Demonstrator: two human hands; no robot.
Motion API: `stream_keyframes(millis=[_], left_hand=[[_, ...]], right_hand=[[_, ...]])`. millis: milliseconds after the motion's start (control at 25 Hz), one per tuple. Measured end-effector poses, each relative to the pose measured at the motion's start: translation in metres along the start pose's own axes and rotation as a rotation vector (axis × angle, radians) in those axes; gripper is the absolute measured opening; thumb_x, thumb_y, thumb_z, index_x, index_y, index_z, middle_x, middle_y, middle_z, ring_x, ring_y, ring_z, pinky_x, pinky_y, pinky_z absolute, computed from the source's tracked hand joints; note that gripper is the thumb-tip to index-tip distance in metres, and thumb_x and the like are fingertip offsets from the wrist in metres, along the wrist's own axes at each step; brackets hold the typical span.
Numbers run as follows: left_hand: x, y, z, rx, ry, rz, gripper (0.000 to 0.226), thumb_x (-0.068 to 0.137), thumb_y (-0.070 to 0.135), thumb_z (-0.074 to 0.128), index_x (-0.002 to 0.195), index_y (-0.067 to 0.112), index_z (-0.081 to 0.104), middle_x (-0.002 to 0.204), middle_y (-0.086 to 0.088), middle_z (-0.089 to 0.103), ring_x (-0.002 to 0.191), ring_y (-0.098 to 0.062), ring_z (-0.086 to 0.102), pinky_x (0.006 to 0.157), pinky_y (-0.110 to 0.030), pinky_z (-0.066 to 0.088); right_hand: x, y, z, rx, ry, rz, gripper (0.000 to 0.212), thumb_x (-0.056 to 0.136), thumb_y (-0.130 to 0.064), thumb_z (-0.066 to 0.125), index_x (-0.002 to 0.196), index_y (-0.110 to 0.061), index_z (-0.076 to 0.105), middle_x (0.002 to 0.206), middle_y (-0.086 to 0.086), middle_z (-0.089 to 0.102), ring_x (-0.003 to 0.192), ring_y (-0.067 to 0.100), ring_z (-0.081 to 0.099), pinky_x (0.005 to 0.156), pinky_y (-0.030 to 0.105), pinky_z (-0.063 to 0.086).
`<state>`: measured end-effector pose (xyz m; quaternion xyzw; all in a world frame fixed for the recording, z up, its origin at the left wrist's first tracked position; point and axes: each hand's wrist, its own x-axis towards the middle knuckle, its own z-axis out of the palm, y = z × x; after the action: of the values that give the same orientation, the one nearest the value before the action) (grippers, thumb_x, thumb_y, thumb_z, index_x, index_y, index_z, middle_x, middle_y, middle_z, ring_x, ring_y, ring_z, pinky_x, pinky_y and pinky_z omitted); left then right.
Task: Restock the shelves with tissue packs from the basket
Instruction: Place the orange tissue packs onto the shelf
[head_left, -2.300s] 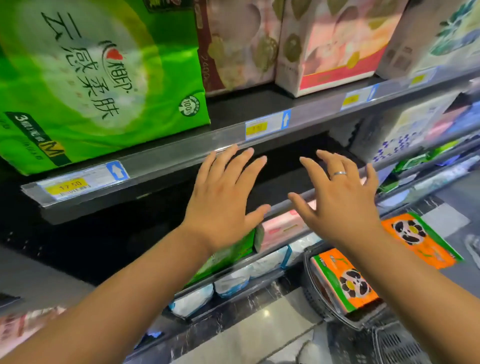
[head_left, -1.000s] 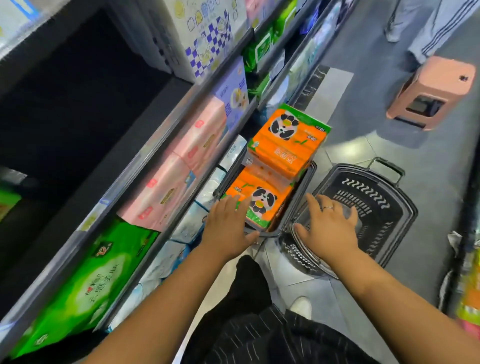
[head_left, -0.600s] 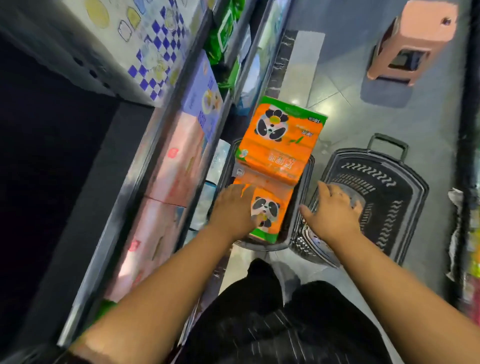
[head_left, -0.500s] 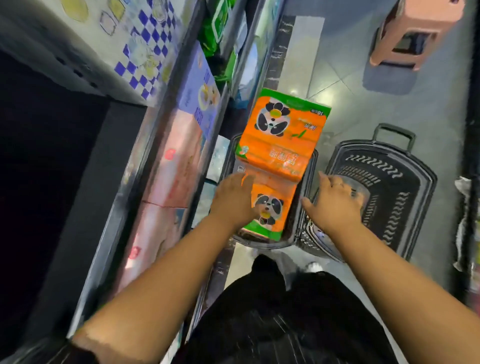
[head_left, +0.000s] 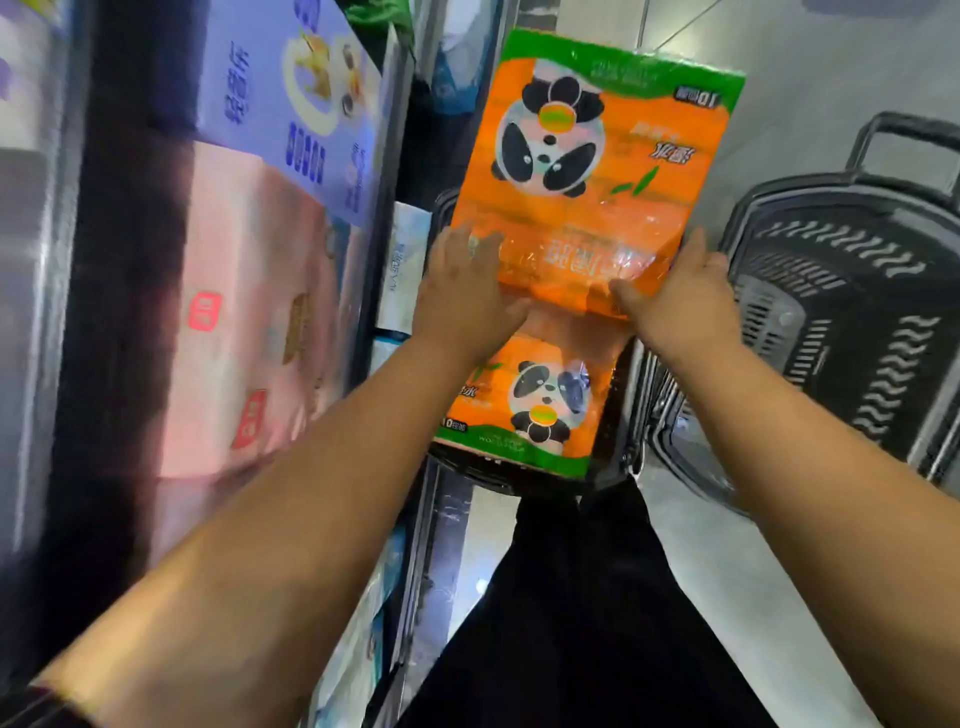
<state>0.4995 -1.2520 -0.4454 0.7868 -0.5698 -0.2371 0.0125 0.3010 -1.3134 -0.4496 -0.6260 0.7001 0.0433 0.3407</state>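
Note:
A large orange tissue pack with a panda and a green end (head_left: 597, 156) is held above the basket, its panda upside down to me. My left hand (head_left: 462, 296) grips its near left corner and my right hand (head_left: 670, 296) grips its near right corner. Below it a second orange panda tissue pack (head_left: 524, 410) lies in a dark wire basket (head_left: 618, 415) on the floor beside the shelving.
Shelves on the left carry a pink tissue pack (head_left: 249, 312) and a lavender pack (head_left: 291, 98), with a metal shelf edge (head_left: 379, 249) between them and the basket. A second, empty black basket (head_left: 852, 291) stands on the grey floor to the right. My dark trousers fill the bottom middle.
My hands came down from the shelf to the basket. They closed on the upper orange panda pack and raised it closer to me, and the second pack now shows beneath.

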Motion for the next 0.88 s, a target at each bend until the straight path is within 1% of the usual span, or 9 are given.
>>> stream_keyframes(millis=[120, 240, 320, 400, 480, 600, 680, 760, 880], left_hand=[[0.018, -0.015, 0.027, -0.072, 0.024, -0.075, 0.083, 0.083, 0.048, 0.067, 0.148, 0.016, 0.028, 0.157, -0.020, 0.011, 0.145, -0.039, 0.010, 0.116, -0.048, 0.018], [0.034, -0.024, 0.043, -0.242, 0.058, -0.145, 0.080, 0.083, 0.049, 0.066, 0.147, 0.018, 0.029, 0.156, -0.017, 0.016, 0.141, -0.036, 0.024, 0.112, -0.050, 0.030], [0.044, -0.027, 0.046, -0.345, 0.109, -0.182, 0.079, 0.083, 0.049, 0.066, 0.146, 0.019, 0.029, 0.150, -0.013, 0.029, 0.135, -0.033, 0.036, 0.107, -0.050, 0.037], [0.048, -0.028, 0.045, -0.397, 0.162, -0.201, 0.078, 0.082, 0.049, 0.067, 0.145, 0.019, 0.032, 0.143, -0.009, 0.039, 0.129, -0.028, 0.043, 0.105, -0.047, 0.040], [0.046, -0.030, 0.040, -0.380, 0.217, -0.207, 0.073, 0.082, 0.047, 0.069, 0.142, 0.020, 0.037, 0.140, -0.007, 0.042, 0.128, -0.026, 0.042, 0.106, -0.041, 0.037], [0.033, -0.039, 0.032, -0.345, 0.256, -0.210, 0.064, 0.083, 0.045, 0.068, 0.138, 0.024, 0.043, 0.137, -0.006, 0.043, 0.126, -0.025, 0.039, 0.099, -0.031, 0.030], [0.018, -0.048, 0.031, -0.348, 0.232, -0.197, 0.061, 0.082, 0.043, 0.070, 0.135, 0.024, 0.046, 0.134, -0.007, 0.044, 0.124, -0.026, 0.040, 0.098, -0.030, 0.029], [0.001, -0.056, 0.038, -0.334, 0.182, -0.185, 0.065, 0.080, 0.044, 0.072, 0.136, 0.023, 0.046, 0.134, -0.007, 0.044, 0.123, -0.027, 0.041, 0.102, -0.034, 0.032], [-0.017, -0.064, 0.052, -0.359, 0.039, -0.243, 0.082, 0.079, 0.047, 0.072, 0.145, 0.020, 0.033, 0.141, -0.009, 0.039, 0.128, -0.028, 0.039, 0.107, -0.043, 0.035]], right_hand=[[0.018, 0.013, 0.028, 0.286, -0.032, 0.037, 0.087, 0.080, -0.039, 0.074, 0.145, -0.009, 0.025, 0.138, 0.019, 0.042, 0.122, 0.035, 0.048, 0.099, 0.039, 0.040], [0.020, 0.020, 0.050, 0.512, -0.022, 0.012, 0.086, 0.081, -0.022, 0.076, 0.146, -0.017, 0.020, 0.133, 0.006, 0.051, 0.112, 0.017, 0.051, 0.090, 0.025, 0.038], [0.018, 0.019, 0.057, 0.578, -0.012, 0.029, 0.089, 0.083, -0.018, 0.074, 0.149, -0.018, 0.014, 0.132, 0.001, 0.052, 0.109, 0.012, 0.049, 0.090, 0.022, 0.035], [0.012, 0.015, 0.060, 0.598, 0.009, 0.038, 0.089, 0.083, -0.017, 0.074, 0.149, -0.018, 0.015, 0.129, -0.001, 0.051, 0.108, 0.010, 0.048, 0.090, 0.023, 0.036], [-0.001, 0.012, 0.062, 0.642, -0.002, 0.038, 0.087, 0.081, -0.018, 0.076, 0.146, -0.020, 0.019, 0.121, -0.008, 0.051, 0.106, 0.008, 0.052, 0.089, 0.025, 0.041], [-0.038, 0.010, 0.074, 0.734, -0.095, 0.093, 0.084, 0.081, -0.017, 0.076, 0.144, -0.024, 0.022, 0.106, -0.022, 0.051, 0.090, -0.010, 0.053, 0.079, 0.015, 0.047], [-0.065, 0.015, 0.091, 0.824, -0.153, 0.137, 0.081, 0.081, -0.007, 0.075, 0.142, -0.024, 0.024, 0.113, -0.014, 0.056, 0.097, -0.003, 0.059, 0.084, 0.021, 0.053], [-0.086, 0.020, 0.104, 0.865, -0.235, 0.215, 0.087, 0.081, -0.002, 0.073, 0.147, -0.022, 0.019, 0.122, -0.006, 0.055, 0.107, 0.007, 0.060, 0.091, 0.029, 0.052], [-0.089, 0.033, 0.105, 0.909, -0.295, 0.364, 0.079, 0.085, -0.008, 0.071, 0.145, -0.017, 0.021, 0.125, -0.002, 0.052, 0.098, 0.004, 0.057, 0.089, 0.031, 0.045]])
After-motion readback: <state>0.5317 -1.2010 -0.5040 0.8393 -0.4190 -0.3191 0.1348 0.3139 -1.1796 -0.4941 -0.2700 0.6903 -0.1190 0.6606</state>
